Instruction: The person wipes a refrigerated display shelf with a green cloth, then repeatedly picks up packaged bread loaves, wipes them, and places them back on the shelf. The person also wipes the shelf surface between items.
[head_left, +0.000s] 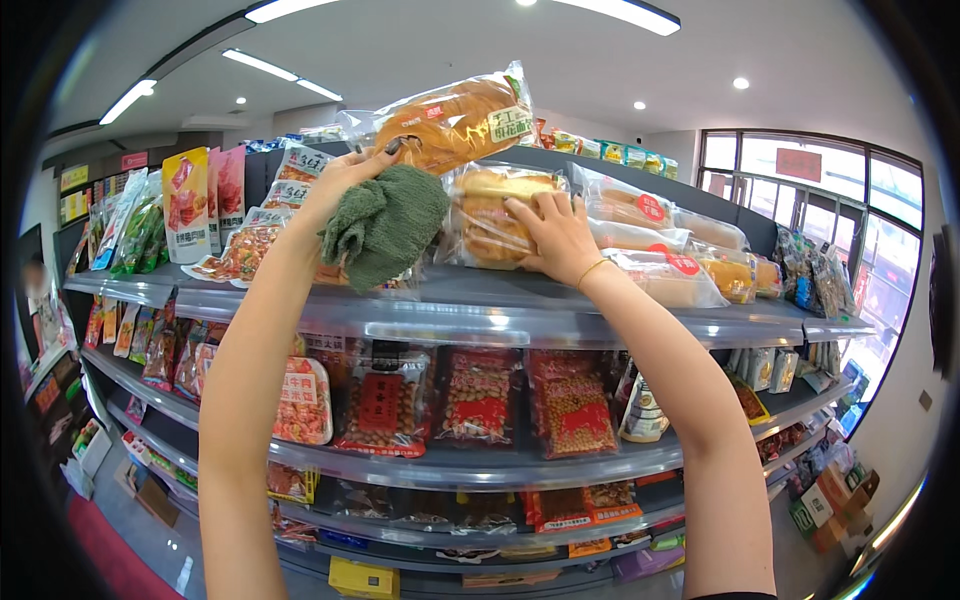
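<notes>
My left hand (352, 176) holds up a clear plastic bag of twisted bread (450, 124) above the top shelf, gripping its lower left end. A crumpled green cloth (386, 225) hangs from the same hand, below the bread. My right hand (559, 236) rests with spread fingers on another bagged bread (491, 217), which lies on the top shelf (465, 283). To the right of that hand are long bread rolls in clear bags with red round stickers (637, 202), stacked on each other. Packets of snacks (255, 244) lie left of the cloth, partly behind my left forearm.
Upright yellow and pink pouches (186, 202) stand at the top shelf's left. Lower shelves hold bagged beans and nuts (480, 397) and other packets. Cardboard boxes (829, 506) sit on the floor at the right. A person (45, 307) is at the far left edge.
</notes>
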